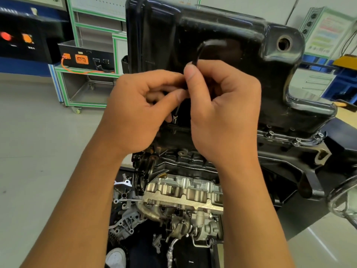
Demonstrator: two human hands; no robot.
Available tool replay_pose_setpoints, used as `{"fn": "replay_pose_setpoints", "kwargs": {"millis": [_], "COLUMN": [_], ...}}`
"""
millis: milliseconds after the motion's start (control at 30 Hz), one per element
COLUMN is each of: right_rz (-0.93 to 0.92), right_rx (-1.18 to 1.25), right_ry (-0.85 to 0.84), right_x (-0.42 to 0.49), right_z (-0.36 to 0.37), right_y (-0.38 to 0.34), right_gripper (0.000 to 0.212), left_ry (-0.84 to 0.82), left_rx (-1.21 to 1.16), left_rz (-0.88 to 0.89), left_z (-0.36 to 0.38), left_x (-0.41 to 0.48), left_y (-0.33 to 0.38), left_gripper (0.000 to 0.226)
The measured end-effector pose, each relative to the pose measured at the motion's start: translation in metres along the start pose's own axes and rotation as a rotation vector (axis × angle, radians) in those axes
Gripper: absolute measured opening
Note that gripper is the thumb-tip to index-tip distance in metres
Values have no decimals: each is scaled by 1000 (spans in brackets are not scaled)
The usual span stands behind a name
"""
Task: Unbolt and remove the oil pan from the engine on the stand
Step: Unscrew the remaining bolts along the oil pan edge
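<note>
The engine (183, 198) hangs upside down nearest the camera. Above it, the left hand (139, 113) and right hand (222, 113) both pinch a bent black key (196, 55), its lower tip perhaps on a bolt. Just behind the fingers, the pan (222, 22) sits atop the engine.

**Surroundings: off-task items**

To your left, a black box (86, 59) with orange sockets is sitting on a green-framed cart (88, 104), with an orange cable (77, 71) trailing along its top. Loose metal castings (124, 219) are lying by your white shoe (116, 257). Blue drawers (345, 84) are standing far right.
</note>
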State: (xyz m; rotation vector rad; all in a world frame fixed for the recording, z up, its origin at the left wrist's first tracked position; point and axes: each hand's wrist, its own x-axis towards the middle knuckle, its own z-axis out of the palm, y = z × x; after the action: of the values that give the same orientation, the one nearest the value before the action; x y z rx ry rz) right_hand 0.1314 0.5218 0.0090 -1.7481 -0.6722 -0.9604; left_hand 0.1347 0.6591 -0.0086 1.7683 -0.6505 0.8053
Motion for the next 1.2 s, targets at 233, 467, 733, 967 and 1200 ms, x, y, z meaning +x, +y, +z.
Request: {"fn": "replay_pose_setpoints", "kwargs": {"millis": [233,467,733,967,1200], "right_rz": [-14,-7,1,3,-23], "right_rx": [15,48,35,67,12], "right_ry": [-57,-3,-8,-31,-172], "right_x": [0,0,1,1,4], "right_z": [1,0,0,-2,-7], "right_y": [-3,-2,-5,-5,-7], "right_gripper": [15,14,15,16,17], "left_ry": [75,41,125,29,1], "left_rx": [71,85,23,9,45], "left_rz": [23,41,36,26,61], "left_z": [-1,6,8,7,-6], "left_x": [-1,-1,-1,0,1], "left_y": [6,7,7,5,9], "left_gripper": [6,7,4,9,14]}}
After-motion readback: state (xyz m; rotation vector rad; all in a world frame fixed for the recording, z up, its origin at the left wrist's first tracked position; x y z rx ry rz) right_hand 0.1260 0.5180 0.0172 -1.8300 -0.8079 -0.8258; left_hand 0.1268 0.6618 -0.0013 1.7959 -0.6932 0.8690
